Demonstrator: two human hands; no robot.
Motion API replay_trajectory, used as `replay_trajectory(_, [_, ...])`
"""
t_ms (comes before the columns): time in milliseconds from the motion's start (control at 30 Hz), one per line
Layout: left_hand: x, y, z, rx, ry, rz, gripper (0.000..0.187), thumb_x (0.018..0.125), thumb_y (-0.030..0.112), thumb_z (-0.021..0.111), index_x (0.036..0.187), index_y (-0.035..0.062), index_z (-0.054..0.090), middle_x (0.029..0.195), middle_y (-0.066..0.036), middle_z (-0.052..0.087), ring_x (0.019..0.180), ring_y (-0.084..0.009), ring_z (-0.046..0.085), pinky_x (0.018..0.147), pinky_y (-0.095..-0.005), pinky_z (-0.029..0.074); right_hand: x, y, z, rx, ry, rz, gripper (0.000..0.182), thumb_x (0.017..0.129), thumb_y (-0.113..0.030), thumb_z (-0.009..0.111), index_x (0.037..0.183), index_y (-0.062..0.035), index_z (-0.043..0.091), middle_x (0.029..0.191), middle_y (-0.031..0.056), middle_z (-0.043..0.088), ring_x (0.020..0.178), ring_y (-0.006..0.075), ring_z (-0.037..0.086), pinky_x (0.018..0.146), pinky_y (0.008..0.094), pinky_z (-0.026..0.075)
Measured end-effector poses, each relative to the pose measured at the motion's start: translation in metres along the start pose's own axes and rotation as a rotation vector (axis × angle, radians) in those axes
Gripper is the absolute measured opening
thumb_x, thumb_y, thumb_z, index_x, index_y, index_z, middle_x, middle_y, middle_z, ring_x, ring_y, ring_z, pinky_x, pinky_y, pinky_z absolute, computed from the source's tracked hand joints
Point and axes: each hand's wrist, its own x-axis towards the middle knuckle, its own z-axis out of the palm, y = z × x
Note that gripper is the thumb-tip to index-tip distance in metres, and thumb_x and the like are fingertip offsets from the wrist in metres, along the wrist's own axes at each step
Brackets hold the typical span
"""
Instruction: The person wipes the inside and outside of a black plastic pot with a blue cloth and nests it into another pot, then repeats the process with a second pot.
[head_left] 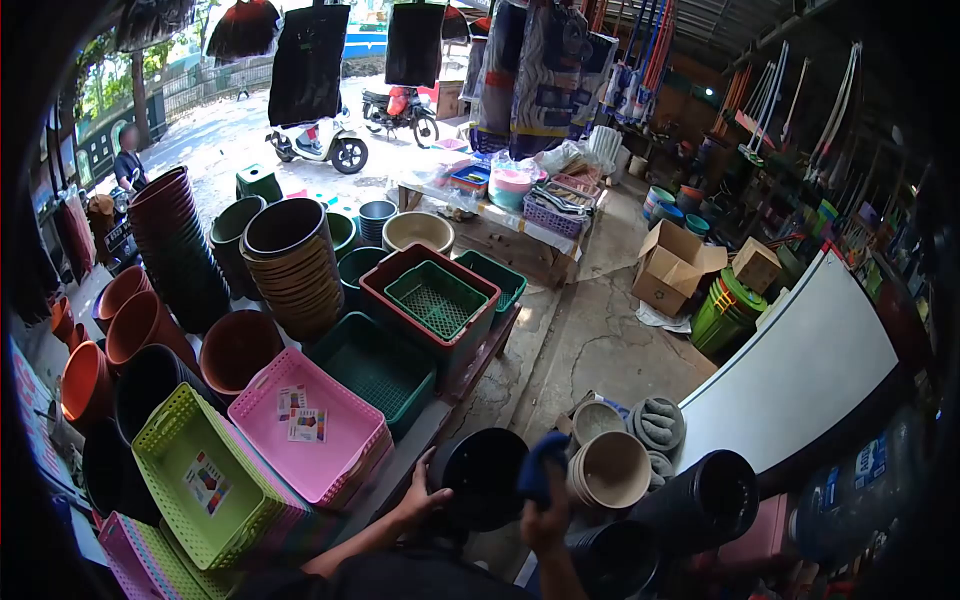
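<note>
My left hand (421, 493) grips the left rim of a black plastic pot (480, 478) held low in front of me. My right hand (545, 512) presses a blue cloth (540, 462) against the pot's right side. Just to the right stand stacks of beige pots (612, 468) and a stack of black pots (700, 500) lying on its side.
On the left is a low bench with a pink basket (315, 425), lime basket (200, 480), green crates (437, 297) and stacks of brown pots (290, 260). Cardboard boxes (672, 265) sit on the concrete floor, a white board (800, 370) leans at right, scooters (320, 140) parked outside.
</note>
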Motion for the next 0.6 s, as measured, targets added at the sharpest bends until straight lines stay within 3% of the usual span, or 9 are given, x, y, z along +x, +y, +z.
replay_trajectory(67, [0.002, 0.000, 0.008, 0.010, -0.018, 0.061, 0.118, 0.064, 0.049, 0.081, 0.149, 0.0099, 0.009, 0.146, -0.021, 0.024, 0.135, -0.0315, 0.028, 0.113, -0.0424, 0.022, -0.001, 0.002, 0.025, 0.083, -0.320, 0.000, 0.055, 0.077, -0.001, 0.054, 0.132, 0.0020, 0.047, 0.131, 0.0191, 0.053, 0.125, 0.0288, 0.048, 0.108, 0.0366, 0.032])
replay_trajectory(133, [0.006, 0.005, 0.017, -0.031, -0.081, 0.178, 0.121, 0.061, 0.051, 0.081, 0.150, 0.0103, 0.010, 0.146, -0.022, 0.022, 0.137, -0.0336, 0.025, 0.113, -0.0427, 0.019, -0.010, 0.024, 0.054, 0.334, -0.733, 0.187, 0.050, 0.081, -0.008, 0.052, 0.130, 0.0010, 0.050, 0.129, 0.0209, 0.054, 0.124, 0.0290, 0.050, 0.106, 0.0357, 0.035])
replay_trajectory(167, [0.002, 0.007, 0.015, -0.029, -0.077, 0.177, 0.121, 0.061, 0.051, 0.081, 0.150, 0.0103, 0.010, 0.146, -0.022, 0.022, 0.137, -0.0336, 0.025, 0.113, -0.0427, 0.019, -0.008, 0.032, 0.057, 0.338, -0.736, 0.187, 0.050, 0.081, -0.008, 0.052, 0.130, 0.0010, 0.050, 0.129, 0.0209, 0.054, 0.124, 0.0290, 0.050, 0.106, 0.0357, 0.035])
replay_trajectory(233, [-0.001, 0.008, 0.010, 0.175, 0.044, 0.219, 0.127, 0.056, 0.053, 0.083, 0.151, 0.0106, 0.011, 0.145, -0.022, 0.022, 0.137, -0.0345, 0.023, 0.113, -0.0442, 0.018, 0.012, 0.031, 0.058, 0.030, -1.285, 0.390, 0.043, 0.083, -0.018, 0.054, 0.122, 0.0011, 0.055, 0.122, 0.0244, 0.058, 0.113, 0.0374, 0.057, 0.099, 0.0418, 0.043])
replay_trajectory(267, [-0.004, 0.007, 0.004, 0.244, 0.038, 0.260, 0.129, 0.053, 0.051, 0.086, 0.152, 0.0143, 0.012, 0.142, -0.022, 0.022, 0.137, -0.0357, 0.022, 0.113, -0.0456, 0.020, 0.004, 0.065, 0.066, 0.029, -1.292, 0.383, 0.043, 0.083, -0.018, 0.054, 0.122, 0.0011, 0.055, 0.122, 0.0244, 0.058, 0.113, 0.0374, 0.057, 0.099, 0.0418, 0.043])
replay_trajectory(333, [-0.016, 0.020, 0.008, 0.381, -0.002, 0.221, 0.128, 0.052, 0.050, 0.087, 0.152, 0.0166, 0.013, 0.141, -0.022, 0.022, 0.136, -0.0368, 0.023, 0.112, -0.0459, 0.021, -0.023, 0.144, 0.086, -0.584, -1.089, -0.300, 0.041, 0.084, -0.023, 0.053, 0.118, 0.0004, 0.058, 0.114, 0.0235, 0.062, 0.105, 0.0399, 0.060, 0.093, 0.0453, 0.046])
replay_trajectory(467, [-0.019, 0.023, 0.018, 0.448, 0.003, 0.215, 0.127, 0.052, 0.047, 0.088, 0.152, 0.0220, 0.014, 0.139, -0.023, 0.020, 0.134, -0.0392, 0.025, 0.111, -0.0471, 0.025, -0.002, 0.091, 0.078, -0.794, -0.973, -0.185, 0.045, 0.082, -0.024, 0.056, 0.119, 0.0016, 0.057, 0.116, 0.0239, 0.060, 0.107, 0.0403, 0.058, 0.095, 0.0460, 0.044])
replay_trajectory(567, [-0.018, 0.027, 0.022, 0.383, 0.028, 0.211, 0.127, 0.053, 0.047, 0.087, 0.152, 0.0217, 0.012, 0.139, -0.022, 0.021, 0.133, -0.0380, 0.026, 0.111, -0.0471, 0.023, -0.008, 0.113, 0.095, -0.587, -0.945, -0.271, 0.047, 0.080, -0.023, 0.058, 0.120, 0.0010, 0.056, 0.118, 0.0240, 0.059, 0.110, 0.0401, 0.056, 0.097, 0.0463, 0.042])
replay_trajectory(600, [-0.017, 0.031, 0.020, 0.391, 0.014, 0.211, 0.127, 0.053, 0.048, 0.086, 0.152, 0.0216, 0.011, 0.139, -0.021, 0.021, 0.133, -0.0378, 0.026, 0.112, -0.0471, 0.022, -0.010, 0.108, 0.100, -0.273, -0.909, -0.264, 0.047, 0.080, -0.023, 0.058, 0.121, 0.0005, 0.056, 0.120, 0.0245, 0.057, 0.112, 0.0402, 0.055, 0.098, 0.0460, 0.041])
